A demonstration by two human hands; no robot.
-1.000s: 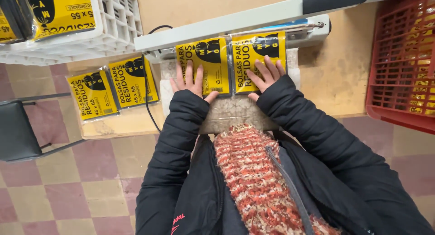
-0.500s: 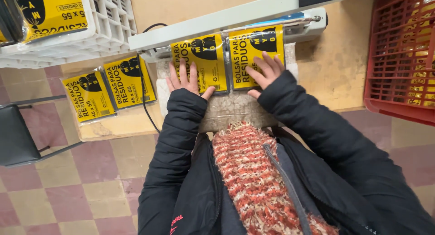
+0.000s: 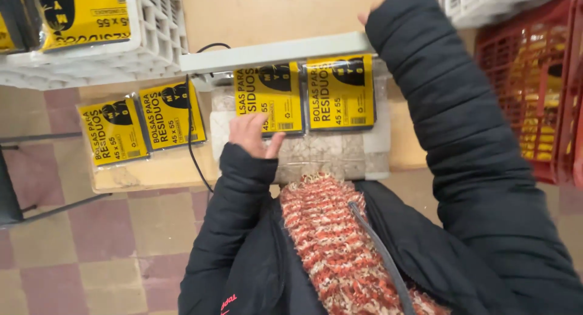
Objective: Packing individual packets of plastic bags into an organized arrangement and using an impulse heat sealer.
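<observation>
Two yellow-and-black bag packets lie side by side under the grey bar of a sealing machine. My left hand rests flat with fingers apart on the lower edge of the left packet. The right packet lies untouched beside it. My right arm in a black sleeve reaches up over the far end of the bar; only the fingertips of my right hand show past the cuff, so its grip is hidden.
Two more sealed packets lie on the wooden table at the left. A white crate with packets stands at the upper left, a red crate at the right. A black cable crosses the table.
My right hand has left the right packet and risen to the far end of the machine's bar. My left hand stays on the left packet. The view has shifted.
</observation>
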